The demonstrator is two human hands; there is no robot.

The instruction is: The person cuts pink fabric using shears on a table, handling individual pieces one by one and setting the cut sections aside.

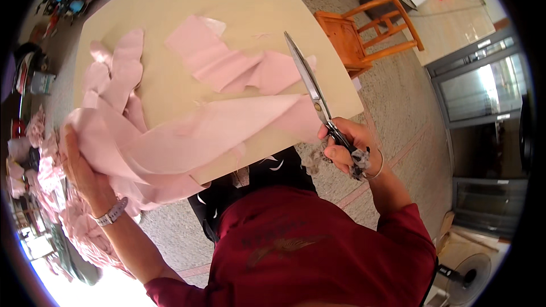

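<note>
My right hand (348,143), at the table's right edge, is closed around the handles of large metal scissors (310,82). Their long blades lie together and point away from me; frayed grey wrapping covers part of the handles. At the left edge, my left hand (82,167) grips a long pink cloth strip (187,131), with its thumb hidden by the folds. The strip sweeps across the near side of the table toward the scissors. Farther back lie a crumpled pink cloth piece (233,65) and, to the left, a bunched pink piece (122,71).
The cream table (239,0) spreads before me. A wooden chair (364,34) stands close to its right side. A heap of pink cloth (85,227) lies low on the left. Glass-fronted cabinets (483,91) and a fan (469,276) are on the right.
</note>
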